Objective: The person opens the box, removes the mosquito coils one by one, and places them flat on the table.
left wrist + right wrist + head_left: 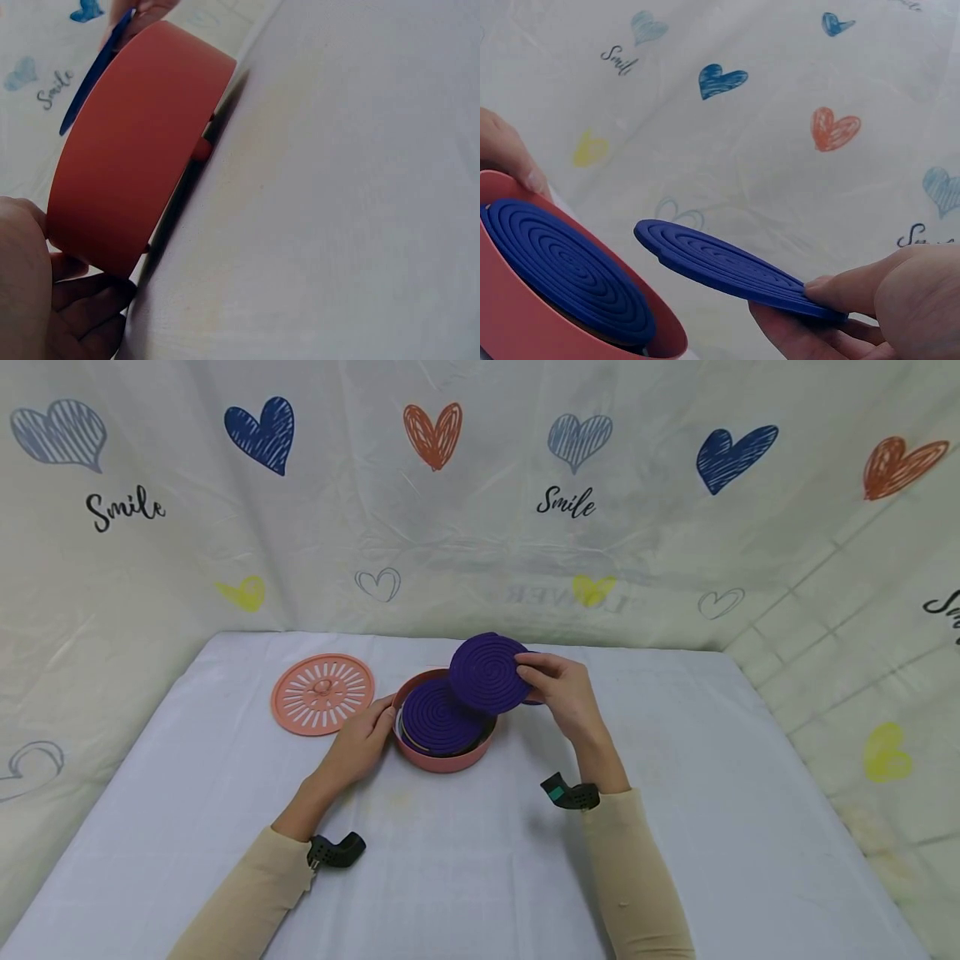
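Note:
A round pink-orange container (444, 764) with small feet sits near the far side of the white table, with my left hand (363, 739) holding its left side at the wall. Inside lies a round dark-blue coaster (438, 714) with concentric ridges, covering most of what is below it. My right hand (558, 689) pinches another blue ridged coaster (727, 259) by its edge, thumb on top and fingers underneath. This held coaster is raised over the container's right part and overlaps it in the head view. A blue edge (534, 702) shows behind the right hand.
To the left of the container, a slotted orange lid (322, 657) with a small central knob lies flat on the white tablecloth (450, 860). A white curtain (480, 527) printed with hearts hangs behind the table and along its right side.

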The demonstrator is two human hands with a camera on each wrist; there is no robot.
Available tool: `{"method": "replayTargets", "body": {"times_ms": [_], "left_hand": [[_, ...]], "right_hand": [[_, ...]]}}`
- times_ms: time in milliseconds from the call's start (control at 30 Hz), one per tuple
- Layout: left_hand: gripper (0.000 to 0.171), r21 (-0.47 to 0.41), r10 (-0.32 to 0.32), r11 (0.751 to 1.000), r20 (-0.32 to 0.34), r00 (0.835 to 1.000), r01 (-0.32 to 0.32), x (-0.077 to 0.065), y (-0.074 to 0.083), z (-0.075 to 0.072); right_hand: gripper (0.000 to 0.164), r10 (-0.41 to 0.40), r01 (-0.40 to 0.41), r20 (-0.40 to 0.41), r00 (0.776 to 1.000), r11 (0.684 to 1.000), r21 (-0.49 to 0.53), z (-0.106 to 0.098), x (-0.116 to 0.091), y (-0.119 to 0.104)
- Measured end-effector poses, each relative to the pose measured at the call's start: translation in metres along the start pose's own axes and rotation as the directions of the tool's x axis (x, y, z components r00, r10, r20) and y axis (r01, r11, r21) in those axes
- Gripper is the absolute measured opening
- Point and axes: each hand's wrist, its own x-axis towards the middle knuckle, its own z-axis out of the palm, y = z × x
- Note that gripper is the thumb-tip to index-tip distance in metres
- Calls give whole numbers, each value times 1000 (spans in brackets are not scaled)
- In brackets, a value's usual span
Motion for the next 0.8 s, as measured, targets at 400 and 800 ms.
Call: {"method": "replayTargets", "body": {"times_ms": [400, 800], "left_hand": [[50, -1, 0, 1000, 2, 1000, 0, 1, -1, 1], [50, 1, -9, 1000, 0, 1000, 9, 0, 0, 1]], "right_hand": [[34, -9, 11, -71, 997, 1000, 26, -15, 2, 1], [35, 8, 1, -133, 991, 998, 68, -29, 2, 0]]}}
